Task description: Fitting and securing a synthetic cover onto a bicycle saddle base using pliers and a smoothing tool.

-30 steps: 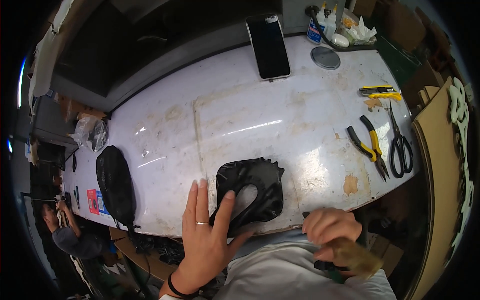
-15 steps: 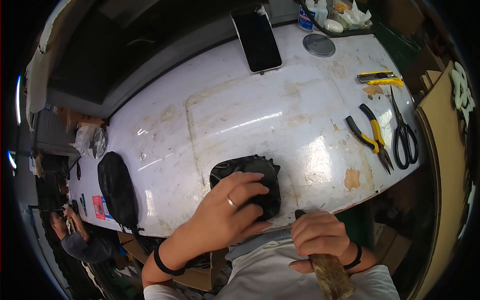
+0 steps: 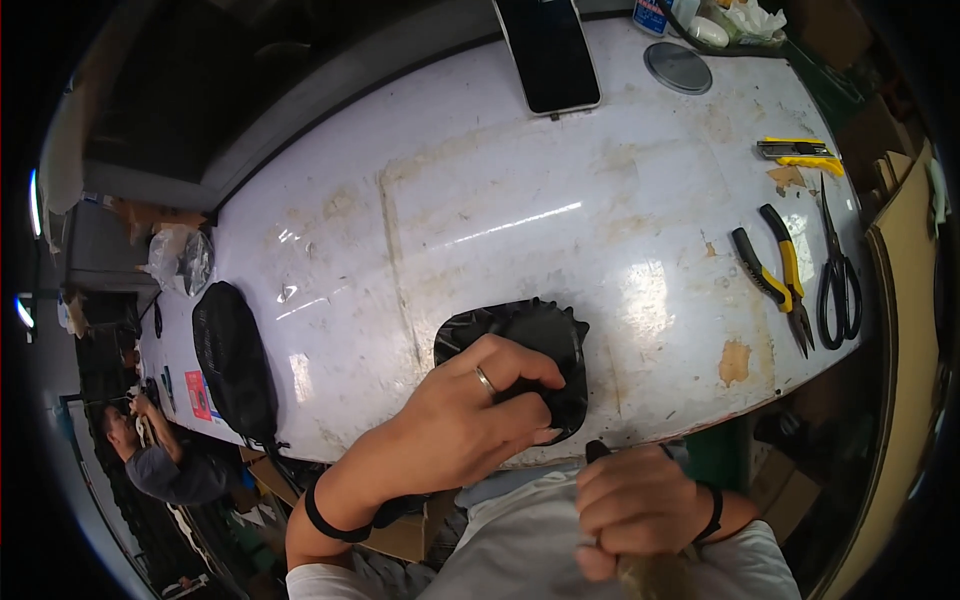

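Note:
A black, leather-like piece [image 3: 478, 326] with a rounded outline and a pleated rim lies near the table's front edge. My left hand [image 3: 470, 410] is over it, fingers bent and tips pressed together on its surface, holding it down; what is beneath the fingers is hidden. To the right, at the table edge, my right hand [image 3: 635, 500] is closed around a tool with a brown, tape-like handle [image 3: 655, 577]. The tool's dark end pokes out above the fist, and its kind does not show. Motion blurs this hand a little.
Pliers [image 3: 785, 275], black scissors [image 3: 838, 290] and a yellow utility knife [image 3: 800, 153] lie on the right. A phone [image 3: 548, 58] and a round grey lid [image 3: 678, 68] are at the back. On the left are a black pouch [image 3: 232, 360], a plastic bag [image 3: 180, 260] and another person [image 3: 175, 475].
My left fingers have curled closer together on the black piece. The fist with the tool has dropped slightly and its handle shows less. The view has shifted, so the table items appear displaced.

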